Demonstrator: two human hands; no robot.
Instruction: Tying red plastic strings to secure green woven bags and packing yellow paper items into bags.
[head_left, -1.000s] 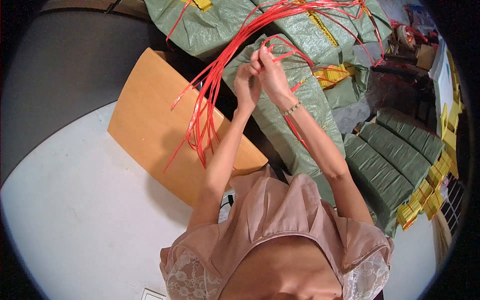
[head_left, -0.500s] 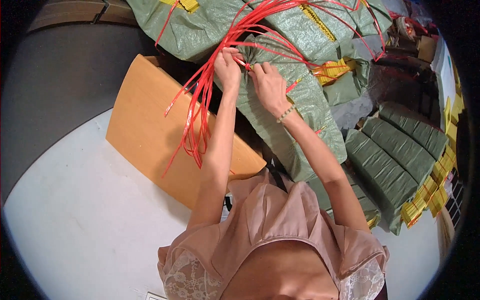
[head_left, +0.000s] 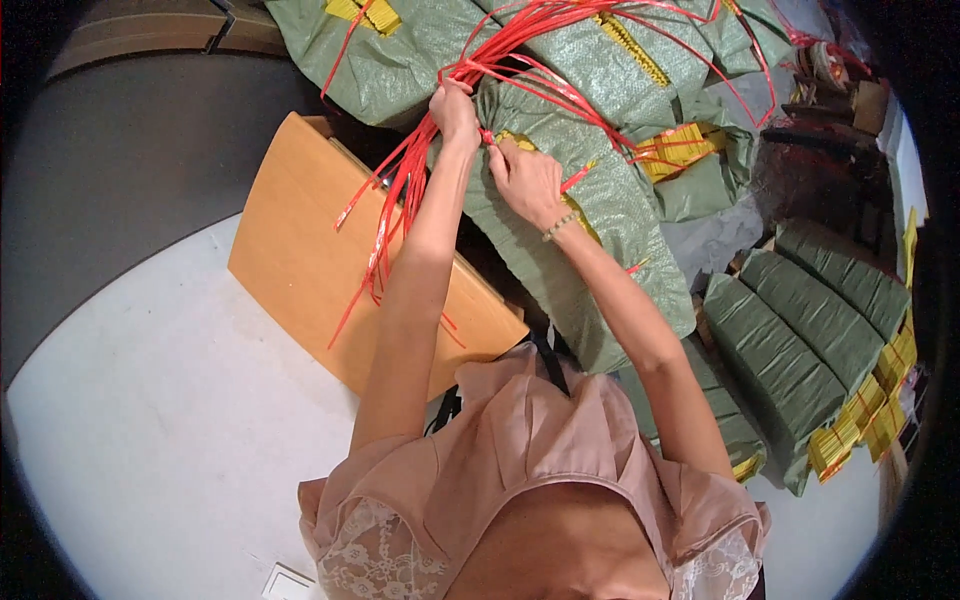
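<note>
Both hands pinch red plastic straps (head_left: 500, 60) over a green woven sack (head_left: 590, 220): left hand (head_left: 455, 108) clamped on the bundle, right hand (head_left: 525, 178) just beside, gripping one strand.

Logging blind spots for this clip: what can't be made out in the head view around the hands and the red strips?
- Left hand fingertips: buried in the red plastic strips, grip unclear.
- Where the right hand pinches a strip on the green woven sack: too small to tell any knot.
- Sack contents: covered by the weave.
- Wooden board: near edge hidden by the left forearm.
</note>
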